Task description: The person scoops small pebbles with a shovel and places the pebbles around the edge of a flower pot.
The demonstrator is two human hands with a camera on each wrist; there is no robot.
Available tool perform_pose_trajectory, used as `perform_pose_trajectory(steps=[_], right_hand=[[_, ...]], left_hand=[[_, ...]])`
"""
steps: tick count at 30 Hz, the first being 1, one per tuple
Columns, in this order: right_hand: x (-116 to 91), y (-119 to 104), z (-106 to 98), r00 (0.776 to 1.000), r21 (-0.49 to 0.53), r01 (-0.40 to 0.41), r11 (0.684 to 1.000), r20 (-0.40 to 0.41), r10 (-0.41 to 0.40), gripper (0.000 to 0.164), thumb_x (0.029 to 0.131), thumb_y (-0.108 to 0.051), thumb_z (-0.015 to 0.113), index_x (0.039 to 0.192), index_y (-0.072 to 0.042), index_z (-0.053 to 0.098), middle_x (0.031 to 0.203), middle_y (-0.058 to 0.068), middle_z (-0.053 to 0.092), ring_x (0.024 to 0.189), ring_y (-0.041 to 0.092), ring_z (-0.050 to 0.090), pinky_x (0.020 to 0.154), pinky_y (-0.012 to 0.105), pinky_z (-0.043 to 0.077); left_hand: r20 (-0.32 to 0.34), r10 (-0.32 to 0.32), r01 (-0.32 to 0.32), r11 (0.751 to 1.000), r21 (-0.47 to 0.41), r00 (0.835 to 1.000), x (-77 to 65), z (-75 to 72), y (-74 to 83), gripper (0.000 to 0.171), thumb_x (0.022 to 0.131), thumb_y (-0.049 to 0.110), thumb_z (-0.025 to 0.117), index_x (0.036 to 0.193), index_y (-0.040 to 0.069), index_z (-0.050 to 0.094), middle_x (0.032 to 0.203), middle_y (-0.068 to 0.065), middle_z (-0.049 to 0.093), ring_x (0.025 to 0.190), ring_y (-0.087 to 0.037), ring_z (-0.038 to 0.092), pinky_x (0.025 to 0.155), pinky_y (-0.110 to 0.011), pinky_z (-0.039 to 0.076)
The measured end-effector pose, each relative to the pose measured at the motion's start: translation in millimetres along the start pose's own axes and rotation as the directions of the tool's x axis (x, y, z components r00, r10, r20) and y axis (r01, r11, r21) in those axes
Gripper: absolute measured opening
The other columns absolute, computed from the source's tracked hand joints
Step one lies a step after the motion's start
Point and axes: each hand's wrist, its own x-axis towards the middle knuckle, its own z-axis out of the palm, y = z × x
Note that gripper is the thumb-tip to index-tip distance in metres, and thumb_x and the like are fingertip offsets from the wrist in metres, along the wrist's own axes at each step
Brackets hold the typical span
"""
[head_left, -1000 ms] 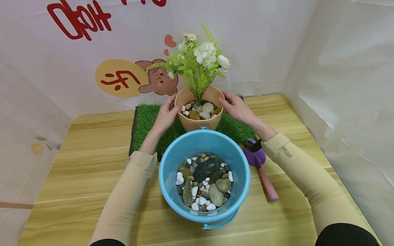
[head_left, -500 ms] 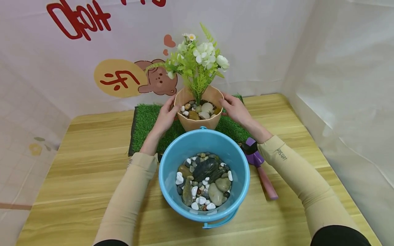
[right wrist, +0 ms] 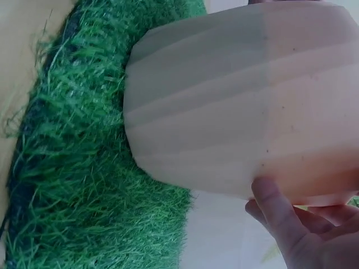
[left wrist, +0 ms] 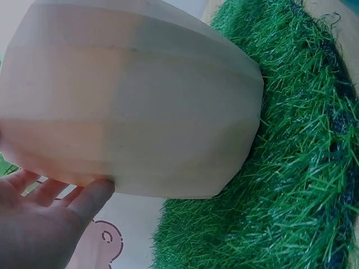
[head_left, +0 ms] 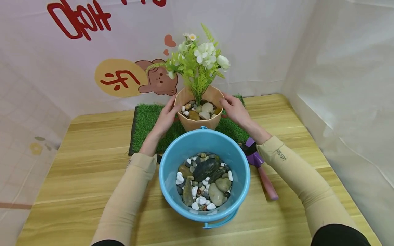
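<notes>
A peach flowerpot (head_left: 200,123) with faceted sides stands upright on a green artificial turf mat (head_left: 147,124). White flowers (head_left: 205,54) and green leaves rise from it, and stones (head_left: 201,111) lie on the dark soil inside. My left hand (head_left: 166,115) holds the pot's left side near the rim; in the left wrist view its fingers (left wrist: 92,199) lie along the wall. On the opposite side my right hand (head_left: 237,110) grips the pot, its thumb (right wrist: 272,199) against the wall in the right wrist view. The fingers at the back are partly hidden.
Right in front of the pot, a blue bucket (head_left: 164,171) holds white, grey and dark stones, its handle (head_left: 220,223) hanging toward me. A purple trowel with a pink grip (head_left: 267,184) lies right of it on the wooden table (head_left: 92,164). A printed cloth wall (head_left: 246,41) stands behind.
My right forearm and wrist have drawn slightly inward, to the left. Both hands stay on the flowerpot, which has hardly moved.
</notes>
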Motion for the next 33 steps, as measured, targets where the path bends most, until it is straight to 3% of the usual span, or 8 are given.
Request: perform_pose_trajectory(steps=[3,8,12,15,19,23,26,33], right_hand=[[0,-3,1,1.000,0.006,-0.003,1.000,-0.018,0.003,0.048,0.101,-0.036,0.036,0.149,-0.028,0.032,0.157,0.006,0.032,0.130,0.029,0.050,0.087,0.041,0.057],[2,-7,1,0.996,-0.015,-0.010,1.000,-0.086,0.008,0.046,0.101,-0.032,0.034,0.147,-0.028,0.036,0.139,0.021,0.048,0.111,0.035,0.059,0.078,0.038,0.060],[0,-9,-3,0.991,-0.037,-0.009,0.999,-0.132,0.004,0.046,0.100,-0.028,0.034,0.145,-0.024,0.041,0.142,0.016,0.051,0.115,0.030,0.061,0.070,0.032,0.060],[-3,-12,-12,0.987,-0.078,-0.002,0.997,-0.163,-0.011,0.045,0.099,-0.026,0.034,0.142,-0.021,0.046,0.134,0.018,0.058,0.096,0.028,0.067,0.063,0.029,0.059],[-11,-19,-32,0.983,-0.107,-0.009,0.994,-0.185,-0.011,0.044,0.099,-0.027,0.034,0.139,-0.019,0.050,0.130,0.018,0.060,0.079,0.023,0.062,0.063,0.030,0.059],[-23,-22,-57,0.978,-0.145,-0.034,0.989,-0.207,0.003,0.043,0.098,-0.027,0.034,0.133,-0.016,0.057,0.104,0.014,0.065,0.061,0.009,0.057,0.061,0.028,0.059],[-32,-20,-71,0.973,-0.176,-0.048,0.983,-0.231,0.006,0.043,0.097,-0.025,0.034,0.128,-0.013,0.062,0.072,0.003,0.053,0.044,0.007,0.043,0.057,0.027,0.058],[-45,-7,-93,0.957,-0.217,-0.063,0.974,-0.291,-0.003,0.041,0.096,-0.024,0.035,0.113,-0.007,0.069,0.045,-0.011,0.039,0.038,0.008,0.041,0.048,0.026,0.052]], left_hand=[[0.049,-0.003,0.005,0.999,-0.041,0.999,-1.3,-4.8,1.2,0.056,0.101,0.030,0.043,0.151,0.037,0.019,0.159,-0.002,0.024,0.144,-0.028,0.032,0.108,-0.056,0.040],[0.177,0.059,-0.047,0.996,-0.072,0.982,-6.4,-12.2,8.6,0.076,0.093,0.012,0.057,0.153,0.030,0.014,0.162,-0.001,0.015,0.150,-0.024,0.019,0.116,-0.055,0.028],[0.219,0.108,-0.109,0.994,-0.007,0.970,-11.0,-8.7,21.4,0.085,0.089,0.009,0.063,0.155,0.023,0.010,0.163,-0.005,0.013,0.151,-0.027,0.014,0.118,-0.054,0.025],[0.231,0.129,-0.140,0.990,0.029,0.964,-10.7,-2.2,30.5,0.087,0.089,0.010,0.064,0.155,0.020,0.010,0.161,-0.008,0.016,0.149,-0.031,0.018,0.117,-0.054,0.026],[0.260,0.125,-0.155,0.983,0.095,0.957,-4.2,10.3,44.8,0.088,0.089,0.012,0.065,0.155,0.018,0.008,0.161,-0.009,0.016,0.148,-0.034,0.022,0.115,-0.053,0.030],[0.314,0.062,-0.133,0.969,0.208,0.947,5.4,26.9,62.9,0.089,0.089,0.019,0.065,0.155,0.017,0.006,0.162,-0.008,0.016,0.145,-0.034,0.029,0.110,-0.048,0.040],[0.364,0.030,-0.139,0.951,0.276,0.931,10.9,36.4,73.9,0.089,0.089,0.023,0.066,0.155,0.016,0.007,0.161,-0.008,0.018,0.143,-0.033,0.033,0.107,-0.045,0.044],[0.467,0.042,-0.180,0.950,0.255,0.883,25.1,55.4,83.1,0.091,0.087,0.018,0.068,0.155,0.014,0.008,0.160,-0.013,0.022,0.141,-0.036,0.036,0.106,-0.044,0.045]])
